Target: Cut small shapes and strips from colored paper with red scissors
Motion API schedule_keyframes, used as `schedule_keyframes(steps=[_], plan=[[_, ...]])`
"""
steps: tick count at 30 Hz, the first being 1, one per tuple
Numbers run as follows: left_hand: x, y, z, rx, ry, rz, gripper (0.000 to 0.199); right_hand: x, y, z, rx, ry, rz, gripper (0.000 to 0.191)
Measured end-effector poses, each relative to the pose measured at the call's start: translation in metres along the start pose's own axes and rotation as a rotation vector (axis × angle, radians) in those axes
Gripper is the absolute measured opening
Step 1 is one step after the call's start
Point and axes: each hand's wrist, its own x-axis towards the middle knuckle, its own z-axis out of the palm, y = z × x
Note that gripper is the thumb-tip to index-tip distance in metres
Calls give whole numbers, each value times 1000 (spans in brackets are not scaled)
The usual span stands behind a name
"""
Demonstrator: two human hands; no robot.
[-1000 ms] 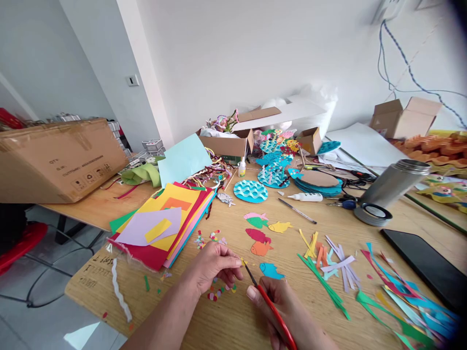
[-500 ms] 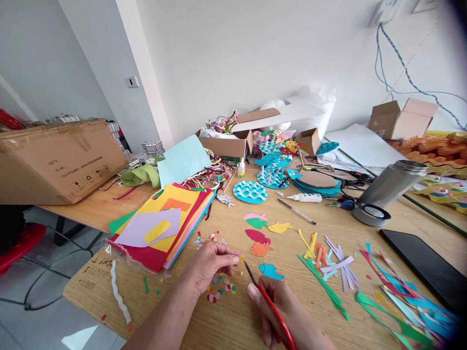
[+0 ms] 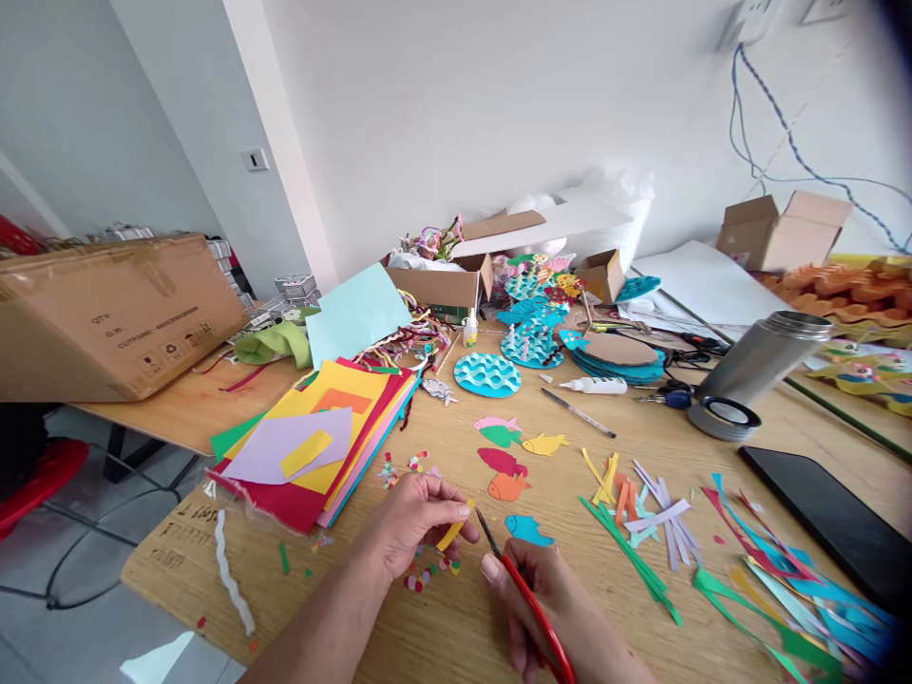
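Note:
A short yellow paper strip (image 3: 454, 528) is pinched between the thumb and fingers of my left hand (image 3: 417, 522). My right hand (image 3: 538, 598) grips red-handled scissors (image 3: 531, 598), whose dark blades point up and left, close to the strip's upper end. Small coloured paper dots (image 3: 427, 573) lie on the table below my left fingers, partly hidden by them. Just beyond the blades rests a blue paper fish (image 3: 528, 530). Farther back are an orange paper fish (image 3: 508, 487), a yellow paper fish (image 3: 545, 444) and several others.
Coloured paper sheets (image 3: 306, 456) are stacked on the left. To the right lie cut paper strips (image 3: 666, 522), a phone (image 3: 819, 522) and a metal flask (image 3: 766, 356). Behind are a wavy blue disc (image 3: 488, 375), a glue bottle (image 3: 595, 386) and a pen (image 3: 579, 412).
More of the yellow strip now shows, angled down across my left fingers, which have shifted slightly. The scissors stay in nearly the same place in my right hand.

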Motion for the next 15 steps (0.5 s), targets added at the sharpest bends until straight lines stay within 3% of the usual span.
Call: schedule_keyframes(steps=[15], plan=[[-1,-1,2,31,-1,-39,23,1,3,1,10,-10,-3,53]])
